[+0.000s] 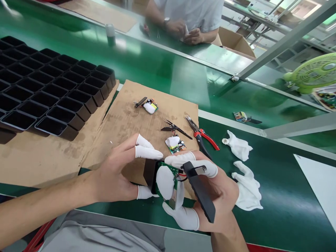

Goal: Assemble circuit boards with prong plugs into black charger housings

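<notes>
Between white-cotted fingertips, my left hand grips a black plastic box tipped on its side, its mouth facing right. My right hand pinches a green circuit board that bears a large white pad. The board's left edge meets the mouth of the box; how deep it sits is hidden. Red and black wires run from the board to a black cover with a metal clip, which rests against my right fingers. Just beyond my hands lies another circuit board with a white pad.
Nested rows of black boxes stand at left on cardboard. Red-handled pliers, tweezers and a third board lie ahead. White cloth pieces are at right, near a green fan. A co-worker sits opposite.
</notes>
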{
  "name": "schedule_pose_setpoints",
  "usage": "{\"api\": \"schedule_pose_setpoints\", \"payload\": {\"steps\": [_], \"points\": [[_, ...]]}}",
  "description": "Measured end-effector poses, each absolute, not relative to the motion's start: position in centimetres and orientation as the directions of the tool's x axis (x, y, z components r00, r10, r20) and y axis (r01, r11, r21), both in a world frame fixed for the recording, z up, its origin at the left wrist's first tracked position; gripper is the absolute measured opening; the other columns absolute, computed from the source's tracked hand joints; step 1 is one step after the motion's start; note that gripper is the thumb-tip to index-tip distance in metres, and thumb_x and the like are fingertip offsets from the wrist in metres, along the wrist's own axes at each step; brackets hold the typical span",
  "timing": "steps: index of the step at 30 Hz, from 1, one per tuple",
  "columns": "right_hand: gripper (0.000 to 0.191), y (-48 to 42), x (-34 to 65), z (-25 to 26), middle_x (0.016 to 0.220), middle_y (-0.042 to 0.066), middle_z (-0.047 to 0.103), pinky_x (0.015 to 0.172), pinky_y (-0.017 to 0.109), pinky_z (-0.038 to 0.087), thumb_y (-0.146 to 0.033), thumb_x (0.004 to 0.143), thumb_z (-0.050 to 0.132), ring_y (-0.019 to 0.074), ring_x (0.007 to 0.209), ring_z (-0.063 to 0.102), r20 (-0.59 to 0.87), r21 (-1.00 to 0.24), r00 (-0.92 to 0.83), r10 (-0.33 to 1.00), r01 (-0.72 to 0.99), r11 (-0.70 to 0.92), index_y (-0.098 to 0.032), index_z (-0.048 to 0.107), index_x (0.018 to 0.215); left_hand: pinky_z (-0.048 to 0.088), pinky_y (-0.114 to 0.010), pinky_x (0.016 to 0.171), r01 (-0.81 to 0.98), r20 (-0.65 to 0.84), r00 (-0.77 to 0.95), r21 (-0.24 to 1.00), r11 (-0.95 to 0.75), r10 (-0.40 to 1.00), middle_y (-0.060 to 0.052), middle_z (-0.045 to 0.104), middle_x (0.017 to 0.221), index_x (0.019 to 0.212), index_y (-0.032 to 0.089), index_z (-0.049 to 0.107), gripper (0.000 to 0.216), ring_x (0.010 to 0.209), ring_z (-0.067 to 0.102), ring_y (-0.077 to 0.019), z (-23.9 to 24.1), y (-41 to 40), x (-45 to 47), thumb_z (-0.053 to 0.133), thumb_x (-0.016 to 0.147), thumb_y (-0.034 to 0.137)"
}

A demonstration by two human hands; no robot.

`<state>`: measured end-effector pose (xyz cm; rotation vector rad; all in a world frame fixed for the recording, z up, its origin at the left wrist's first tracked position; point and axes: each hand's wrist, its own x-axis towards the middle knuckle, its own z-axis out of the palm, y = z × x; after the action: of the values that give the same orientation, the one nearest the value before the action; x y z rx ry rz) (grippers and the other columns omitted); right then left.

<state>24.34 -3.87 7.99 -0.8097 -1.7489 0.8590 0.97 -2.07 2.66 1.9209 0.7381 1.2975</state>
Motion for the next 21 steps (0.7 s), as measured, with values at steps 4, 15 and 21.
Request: {"api": "schedule_pose_setpoints", "payload": {"steps": [4, 15, 21], "points": [[0.061, -3.8, 24.45, 8.04, 0.111, 0.012, 0.088, 0.072, 0.052, 0.069, -0.018, 0.074, 0.102, 0.0368, 0.086, 0.083, 0.473, -0.835, -0.309, 0.825, 0.142, 0.532, -0.032, 0.08, 0.13, 0.066, -0.043, 0.08, 0.061, 0.543, 0.337, 0.803, -0.593, 0.77, -0.008, 0.077, 0.11, 0.138, 0.032, 0.074, 0.063, 0.096, 0.077, -0.0293, 2.73, -2.07, 0.95, 0.102, 0.081, 0.029], [0.057, -3.53, 24.33, 8.18, 0.11, 0.01, 0.089, 0.07, 0.052, 0.069, -0.023, 0.076, 0.104, 0.0364, 0.085, 0.083, 0.464, -0.817, -0.339, 0.818, 0.192, 0.543, -0.036, 0.08, 0.126, 0.067, -0.038, 0.08, 0.036, 0.562, 0.35, 0.791, -0.611, 0.749, -0.009, 0.074, 0.108, 0.136, 0.025, 0.074, 0.064, 0.095, 0.075, -0.0248, 2.79, -1.95, 1.01, 0.105, 0.081, 0.029], [0.054, -3.67, 23.98, 7.91, 0.109, 0.008, 0.085, 0.073, 0.048, 0.068, -0.028, 0.078, 0.106, 0.0328, 0.088, 0.082, 0.496, -0.804, -0.307, 0.812, 0.189, 0.563, -0.035, 0.078, 0.124, 0.066, -0.036, 0.08, 0.04, 0.56, 0.355, 0.79, -0.611, 0.748, -0.009, 0.075, 0.109, 0.136, 0.025, 0.074, 0.063, 0.095, 0.076, -0.0241, 2.95, -1.97, 0.91, 0.106, 0.081, 0.027]]}}
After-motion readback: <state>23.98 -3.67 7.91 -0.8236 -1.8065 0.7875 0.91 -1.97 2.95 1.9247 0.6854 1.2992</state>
